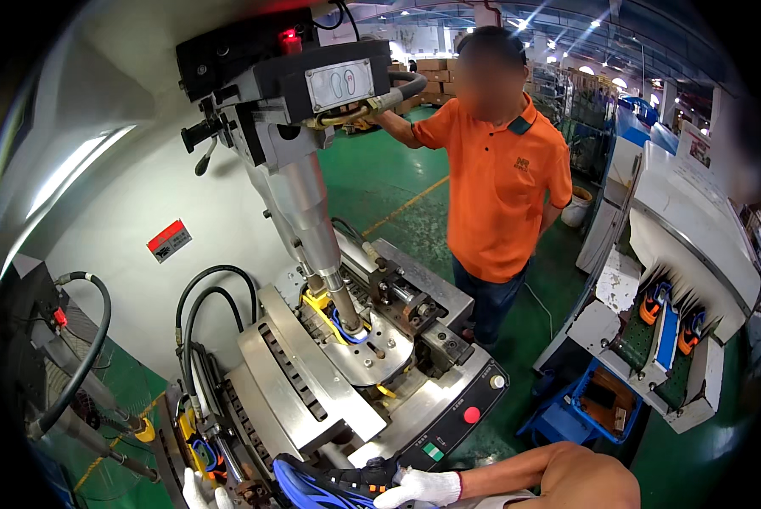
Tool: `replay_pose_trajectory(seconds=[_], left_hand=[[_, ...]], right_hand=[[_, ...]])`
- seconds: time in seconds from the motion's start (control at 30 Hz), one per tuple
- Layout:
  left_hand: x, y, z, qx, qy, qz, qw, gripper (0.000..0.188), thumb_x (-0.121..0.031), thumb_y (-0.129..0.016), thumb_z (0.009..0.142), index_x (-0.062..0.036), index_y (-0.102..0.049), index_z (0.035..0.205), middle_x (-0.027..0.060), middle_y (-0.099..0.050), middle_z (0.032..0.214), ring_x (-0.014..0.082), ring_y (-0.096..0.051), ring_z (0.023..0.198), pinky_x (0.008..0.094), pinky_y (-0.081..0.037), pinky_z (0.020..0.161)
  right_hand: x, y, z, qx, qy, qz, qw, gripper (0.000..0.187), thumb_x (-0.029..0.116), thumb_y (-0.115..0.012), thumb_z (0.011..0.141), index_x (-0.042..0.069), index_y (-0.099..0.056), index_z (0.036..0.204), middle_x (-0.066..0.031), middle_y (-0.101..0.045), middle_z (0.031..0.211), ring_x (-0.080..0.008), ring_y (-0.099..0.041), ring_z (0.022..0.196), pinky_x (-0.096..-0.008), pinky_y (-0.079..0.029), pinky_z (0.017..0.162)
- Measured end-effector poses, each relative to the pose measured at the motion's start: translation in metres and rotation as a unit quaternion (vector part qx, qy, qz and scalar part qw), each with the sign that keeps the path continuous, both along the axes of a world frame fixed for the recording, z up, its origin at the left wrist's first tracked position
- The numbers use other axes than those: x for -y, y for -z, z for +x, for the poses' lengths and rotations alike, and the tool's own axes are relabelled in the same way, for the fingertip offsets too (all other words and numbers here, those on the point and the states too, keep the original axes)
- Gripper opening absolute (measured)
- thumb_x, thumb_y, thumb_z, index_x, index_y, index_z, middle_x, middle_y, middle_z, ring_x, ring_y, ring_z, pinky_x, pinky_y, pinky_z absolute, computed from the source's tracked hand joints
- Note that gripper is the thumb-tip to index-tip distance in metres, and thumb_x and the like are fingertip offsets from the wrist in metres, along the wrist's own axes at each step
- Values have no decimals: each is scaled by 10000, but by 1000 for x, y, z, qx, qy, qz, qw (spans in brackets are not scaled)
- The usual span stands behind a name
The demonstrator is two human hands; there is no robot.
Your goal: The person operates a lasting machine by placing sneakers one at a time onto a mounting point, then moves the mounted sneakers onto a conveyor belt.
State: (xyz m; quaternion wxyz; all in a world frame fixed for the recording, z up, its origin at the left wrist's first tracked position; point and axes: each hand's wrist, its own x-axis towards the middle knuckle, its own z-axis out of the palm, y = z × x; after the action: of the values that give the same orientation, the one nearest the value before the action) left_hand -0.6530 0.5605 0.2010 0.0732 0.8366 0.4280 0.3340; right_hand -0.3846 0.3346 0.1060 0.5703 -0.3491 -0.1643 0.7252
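Observation:
My right hand (423, 489), in a white glove, is closed on the black edge of a blue and black shoe upper (338, 483) at the front of the machine. The upper's lower part runs out of view. At the lower left, my gloved left hand (204, 492) shows only its fingers, apart and with nothing seen between them. Just above them, a blue and orange shoe (204, 454) sits in the left station beside yellow parts. Under the central press head (339, 297), a blue item (346, 329) lies pressed between a metal plate and yellow pads.
A control strip (457, 416) with a red button runs along the machine's right front. Black hoses (219, 288) loop at left. A person in an orange shirt (503, 187) stands behind, one arm at the machine. Right are a conveyor with shoes (654, 304) and a blue crate (597, 416).

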Motion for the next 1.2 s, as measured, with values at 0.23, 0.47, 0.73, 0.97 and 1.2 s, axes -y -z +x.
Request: replay_pose_trajectory(seconds=[0.23, 0.47, 0.73, 0.97, 1.2], left_hand=[[-19, 72, -82, -21, -139, -67, 988, 581, -308, -698, 965, 5, -547, 1431, 239, -606, 1372, 386, -594, 1252, 453, -462, 1090], [-119, 128, -75, 76, -119, -99, 985, 512, -174, -696, 939, 20, -548, 1388, 216, -583, 1348, 351, -597, 1216, 423, -488, 1051], [-211, 166, -30, -25, -193, -51, 980, 694, -393, -773, 841, -18, -547, 1379, 259, -575, 1354, 425, -530, 1285, 475, -434, 1094], [-285, 191, -82, -136, -293, -157, 933, 562, -348, -836, 781, -49, -602, 1196, 230, -718, 1071, 412, -698, 981, 508, -545, 894], [-179, 43, -92, -56, -256, -155, 953, 816, -409, -849, 806, 45, -536, 1408, 267, -646, 1327, 406, -640, 1192, 465, -499, 1039]], right_hand=[[-18, 18, -17, 28, 3, 9, 1000, 398, 68, -694, 926, -27, -585, 1298, -119, -687, 1098, -180, -667, 935, -309, -538, 840], [-4, -9, -4, -55, 14, -44, 997, 470, -14, -631, 911, -27, -552, 1374, -121, -696, 1127, -196, -678, 923, -365, -575, 869], [-14, -29, -22, -3, 75, -46, 996, 581, 19, -724, 855, -6, -515, 1397, -114, -692, 1149, -190, -686, 915, -327, -565, 805], [-17, -73, -26, 87, 47, -78, 992, 71, 39, -725, 922, 38, -681, 978, -24, -664, 835, -95, -585, 668, -249, -460, 580], [-4, -53, -45, 86, 84, -69, 990, 59, 91, -738, 926, 45, -713, 953, -9, -663, 780, -93, -601, 702, -257, -477, 601]])
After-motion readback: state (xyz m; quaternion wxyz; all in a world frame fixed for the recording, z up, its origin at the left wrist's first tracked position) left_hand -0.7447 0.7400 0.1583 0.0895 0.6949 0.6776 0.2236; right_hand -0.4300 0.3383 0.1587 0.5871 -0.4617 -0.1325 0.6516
